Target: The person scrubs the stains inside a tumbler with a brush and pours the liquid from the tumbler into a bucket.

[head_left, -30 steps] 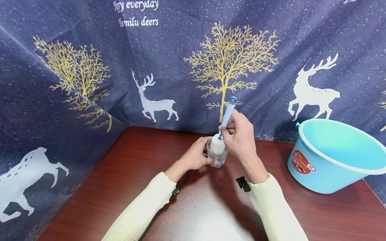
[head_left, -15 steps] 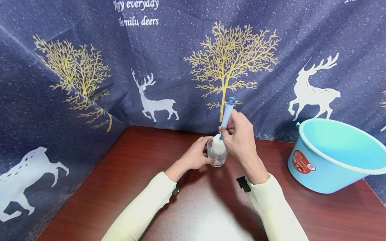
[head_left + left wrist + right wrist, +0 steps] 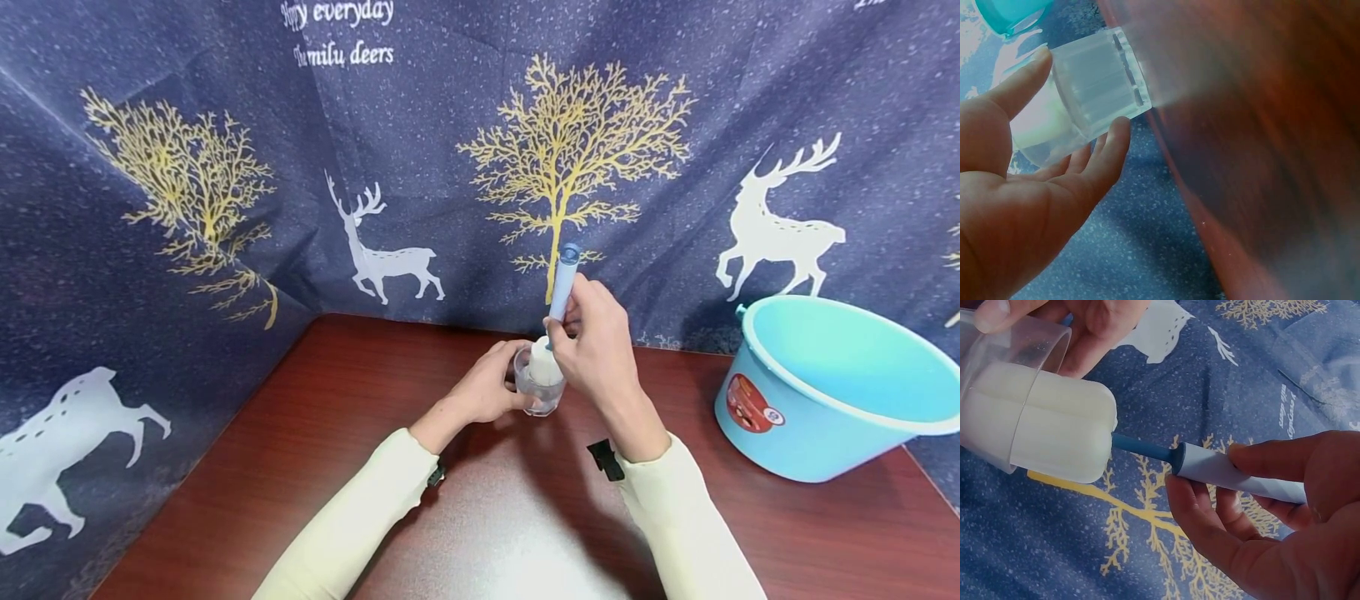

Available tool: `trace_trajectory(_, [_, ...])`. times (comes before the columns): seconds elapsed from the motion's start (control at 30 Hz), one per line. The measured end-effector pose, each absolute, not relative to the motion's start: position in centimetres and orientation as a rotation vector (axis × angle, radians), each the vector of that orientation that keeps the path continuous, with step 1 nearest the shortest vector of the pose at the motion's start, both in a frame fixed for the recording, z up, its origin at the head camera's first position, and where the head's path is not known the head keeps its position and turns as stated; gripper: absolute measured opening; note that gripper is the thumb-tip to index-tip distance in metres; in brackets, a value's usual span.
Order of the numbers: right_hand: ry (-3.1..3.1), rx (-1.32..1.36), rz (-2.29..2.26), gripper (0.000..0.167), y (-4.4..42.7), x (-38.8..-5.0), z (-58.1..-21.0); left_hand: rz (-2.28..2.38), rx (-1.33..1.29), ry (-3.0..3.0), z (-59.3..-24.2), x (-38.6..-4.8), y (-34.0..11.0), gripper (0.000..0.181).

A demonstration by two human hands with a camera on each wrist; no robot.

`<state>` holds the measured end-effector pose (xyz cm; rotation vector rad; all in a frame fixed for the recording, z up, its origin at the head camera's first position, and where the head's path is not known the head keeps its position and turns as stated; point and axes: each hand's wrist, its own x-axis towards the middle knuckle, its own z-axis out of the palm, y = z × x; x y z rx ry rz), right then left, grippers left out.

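My left hand [image 3: 491,386] holds a clear cup [image 3: 542,400] upright on the table, thumb and fingers on opposite sides. Inside the cup sits the white sponge head of a cup brush [image 3: 1060,419], its upper part sticking out past the rim. My right hand [image 3: 596,337] pinches the brush's light blue handle [image 3: 1210,465] between thumb and fingers. A darker blue neck [image 3: 1144,448] joins handle and sponge. In the left wrist view the left hand [image 3: 1041,206] has its thumb along one side of the cup [image 3: 1097,84], and the sponge shows pale through the wall.
A light blue bucket [image 3: 806,450] stands at the right on the reddish-brown wooden table [image 3: 360,392]. Behind the table's back edge hangs a dark blue cloth [image 3: 465,217] with deer and gold trees. A black wrist strap [image 3: 606,460] sits at the right cuff.
The brush handle's top has tilted slightly left, and the sponge head has shifted a little right within the cup. My left hand and the cup stay in place.
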<state>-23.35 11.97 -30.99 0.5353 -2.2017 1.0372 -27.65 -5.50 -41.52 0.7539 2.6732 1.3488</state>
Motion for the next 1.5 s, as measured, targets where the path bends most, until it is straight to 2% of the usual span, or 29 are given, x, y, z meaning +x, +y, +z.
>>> trace_trajectory(1.5, [-2.239, 0.566, 1.042, 0.025, 11.78, -22.64, -30.71, 1.29, 0.79, 2.731, -41.52, -27.69, -5.6, 0.086])
